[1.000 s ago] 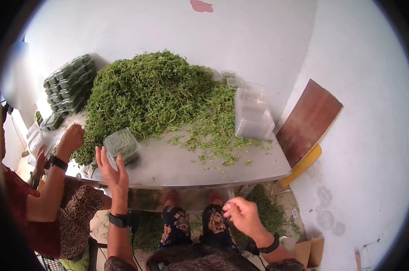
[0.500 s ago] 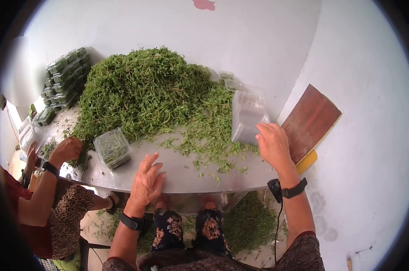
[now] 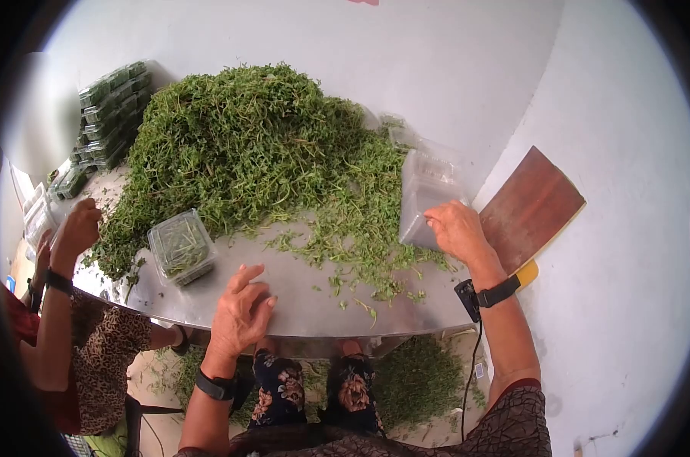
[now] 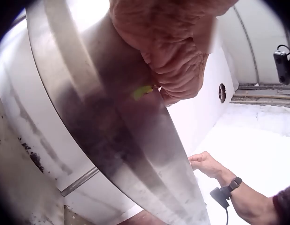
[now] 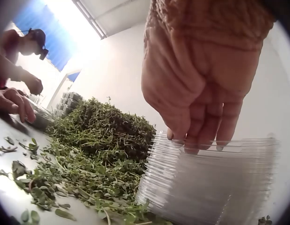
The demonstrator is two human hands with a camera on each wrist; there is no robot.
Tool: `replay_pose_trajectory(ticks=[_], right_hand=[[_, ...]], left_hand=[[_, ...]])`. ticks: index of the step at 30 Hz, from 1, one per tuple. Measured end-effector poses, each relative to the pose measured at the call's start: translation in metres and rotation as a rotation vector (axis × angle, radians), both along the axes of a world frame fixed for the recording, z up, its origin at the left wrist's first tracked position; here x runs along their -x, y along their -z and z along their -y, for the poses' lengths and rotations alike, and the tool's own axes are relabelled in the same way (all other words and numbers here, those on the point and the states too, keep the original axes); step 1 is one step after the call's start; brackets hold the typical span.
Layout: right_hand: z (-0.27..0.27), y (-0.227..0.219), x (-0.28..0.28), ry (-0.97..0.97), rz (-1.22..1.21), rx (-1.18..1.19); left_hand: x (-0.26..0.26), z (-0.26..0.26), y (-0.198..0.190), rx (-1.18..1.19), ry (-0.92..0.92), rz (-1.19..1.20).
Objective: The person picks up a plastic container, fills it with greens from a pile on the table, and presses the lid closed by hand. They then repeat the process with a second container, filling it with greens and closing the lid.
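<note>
The table (image 3: pixel 307 308) held a heap of leafy greens (image 3: pixel 238 145), with clear boxes (image 5: pixel 205 183) stacked to the heap's right. The right hand (image 3: pixel 459 232) reached down to their rims, its pinch unclear. The left hand (image 3: pixel 240 312) hovered near the table's front edge, fingers loosely bent, thumb apart.

Clear plastic containers (image 5: pixel 208 183), nested in stack, beside loose greens (image 3: pixel 360 206).
</note>
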State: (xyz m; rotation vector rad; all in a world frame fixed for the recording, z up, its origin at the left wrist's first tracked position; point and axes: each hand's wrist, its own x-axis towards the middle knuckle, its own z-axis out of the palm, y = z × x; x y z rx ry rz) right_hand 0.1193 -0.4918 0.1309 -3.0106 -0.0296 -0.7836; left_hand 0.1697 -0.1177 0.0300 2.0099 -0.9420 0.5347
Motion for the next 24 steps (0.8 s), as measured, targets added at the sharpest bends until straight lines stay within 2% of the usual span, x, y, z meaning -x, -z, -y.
replay_pose_trajectory(ticks=[3,8,12,15,17,24], right_hand=[[0.010,0.003,-0.006,-0.030,-0.022,0.041],[0.015,-0.006,-0.008,-0.104,-0.104,-0.029],[0.017,-0.014,-0.010,-0.085,-0.088,0.010],[0.017,-0.019,-0.010,-0.082,0.002,0.031],[0.020,-0.022,-0.013,-0.150,0.116,0.069],[0.016,-0.034,-0.024,-0.135,0.226,0.169]], left_hand=[[0.001,-0.001,-0.001,0.004,-0.002,-0.029],[0.000,0.000,-0.001,0.024,-0.012,-0.050],[0.000,-0.001,-0.001,0.032,-0.012,-0.056],[-0.001,-0.001,-0.001,0.034,-0.010,-0.066],[-0.001,-0.001,-0.001,0.037,-0.015,-0.061],[0.000,-0.002,-0.002,0.036,-0.014,-0.104]])
